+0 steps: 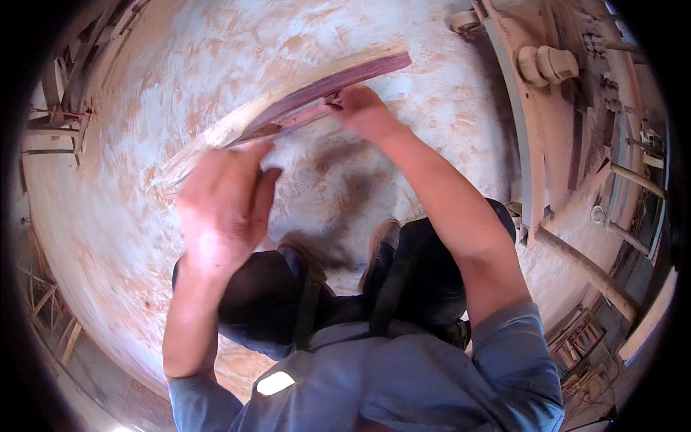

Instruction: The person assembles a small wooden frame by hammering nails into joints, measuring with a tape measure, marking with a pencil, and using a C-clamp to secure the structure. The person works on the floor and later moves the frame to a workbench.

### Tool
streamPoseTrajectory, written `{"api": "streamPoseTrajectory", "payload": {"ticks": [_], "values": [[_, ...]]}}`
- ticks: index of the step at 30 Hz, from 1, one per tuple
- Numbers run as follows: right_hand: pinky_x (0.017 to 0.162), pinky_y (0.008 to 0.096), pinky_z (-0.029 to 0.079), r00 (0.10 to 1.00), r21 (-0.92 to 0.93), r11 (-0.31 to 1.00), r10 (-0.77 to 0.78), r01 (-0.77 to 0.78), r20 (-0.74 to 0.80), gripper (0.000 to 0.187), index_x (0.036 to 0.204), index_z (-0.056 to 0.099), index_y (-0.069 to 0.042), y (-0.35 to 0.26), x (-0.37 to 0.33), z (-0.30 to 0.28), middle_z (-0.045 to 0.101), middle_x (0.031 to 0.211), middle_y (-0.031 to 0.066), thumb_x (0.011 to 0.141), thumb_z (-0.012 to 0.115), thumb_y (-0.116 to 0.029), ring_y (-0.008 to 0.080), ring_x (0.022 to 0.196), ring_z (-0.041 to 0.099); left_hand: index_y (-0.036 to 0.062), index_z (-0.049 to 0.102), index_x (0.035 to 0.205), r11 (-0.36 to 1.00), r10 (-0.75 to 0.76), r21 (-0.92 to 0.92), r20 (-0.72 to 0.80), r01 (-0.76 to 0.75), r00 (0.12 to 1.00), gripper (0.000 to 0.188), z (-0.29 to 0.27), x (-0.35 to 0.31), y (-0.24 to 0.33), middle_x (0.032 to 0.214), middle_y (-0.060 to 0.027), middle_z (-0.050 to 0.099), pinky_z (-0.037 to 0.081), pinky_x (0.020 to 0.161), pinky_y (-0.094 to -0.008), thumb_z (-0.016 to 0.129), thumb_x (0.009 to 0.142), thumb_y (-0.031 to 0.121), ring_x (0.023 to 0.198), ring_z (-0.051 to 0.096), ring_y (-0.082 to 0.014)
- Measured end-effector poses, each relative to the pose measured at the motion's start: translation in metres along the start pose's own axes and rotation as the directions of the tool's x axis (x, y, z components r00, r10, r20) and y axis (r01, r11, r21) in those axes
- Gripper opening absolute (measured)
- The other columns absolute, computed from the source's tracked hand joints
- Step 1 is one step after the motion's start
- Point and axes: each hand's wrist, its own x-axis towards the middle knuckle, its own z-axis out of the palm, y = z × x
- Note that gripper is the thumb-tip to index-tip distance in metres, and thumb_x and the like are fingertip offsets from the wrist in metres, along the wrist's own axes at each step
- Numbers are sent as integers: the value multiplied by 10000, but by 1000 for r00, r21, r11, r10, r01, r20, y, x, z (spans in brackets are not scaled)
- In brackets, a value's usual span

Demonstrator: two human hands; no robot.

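Observation:
A long piece of wood (338, 79), pale on one face and reddish-purple on another, lies slantwise on the dusty floor in front of me. Along its near side runs a thinner reddish wooden strip (301, 117). My right hand (362, 114) is closed at the right end of this strip, its fingertips partly hidden. My left hand (223, 198) is over the left part of the wood, blurred by motion. Its thumb stands apart from the fingers, and nothing shows in it. Whether its fingertips touch the strip I cannot tell.
My knees and shoes (380, 248) are close below the wood. To the right stands a wooden bench or frame (522, 122) with a turned wooden piece (547, 66) on it and a round pole (586, 272) low down. Timber pieces (72, 75) stand at the far left.

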Motion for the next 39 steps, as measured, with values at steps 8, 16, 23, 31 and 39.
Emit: {"api": "streamPoseTrajectory", "payload": {"ticks": [8,16,23,31,39], "values": [[775,406,495,997,26,997,75,-75,-21,332,947,642,-16,-9,10,7,663,911,186,884,615,-341,343,883,631,35,584,967,949,-143,315,335,32,931,367,16,80,-17,825,-185,659,489,768,-460,717,785,324,846,616,-375],[877,433,482,985,227,967,139,-114,-98,456,1195,576,-38,-74,-71,-73,622,1100,205,891,579,-378,361,1012,600,45,485,829,945,-190,320,355,72,915,321,34,72,-38,744,-193,635,494,644,-496,735,765,235,719,623,-416],[731,348,511,865,101,991,-29,91,-500,289,1118,594,-18,-171,-254,-260,657,932,109,860,681,-115,245,836,654,49,494,891,935,-165,355,394,16,904,379,19,35,-29,772,-156,662,478,724,-463,757,740,276,738,640,-372],[954,406,450,443,-320,417,240,-851,-864,385,1225,579,8,-145,-351,-471,622,1166,247,913,575,-218,359,1091,602,43,542,888,890,-373,402,370,216,851,278,-1,46,-40,800,-203,665,509,712,-497,652,808,286,766,653,-397],[1003,364,413,489,-259,459,504,-850,-712,438,1360,479,21,-22,-549,-604,569,1305,184,955,477,-147,265,1180,561,44,533,921,957,-152,286,393,37,907,303,19,71,-37,830,-187,678,509,713,-475,627,854,324,790,662,-374]]}}
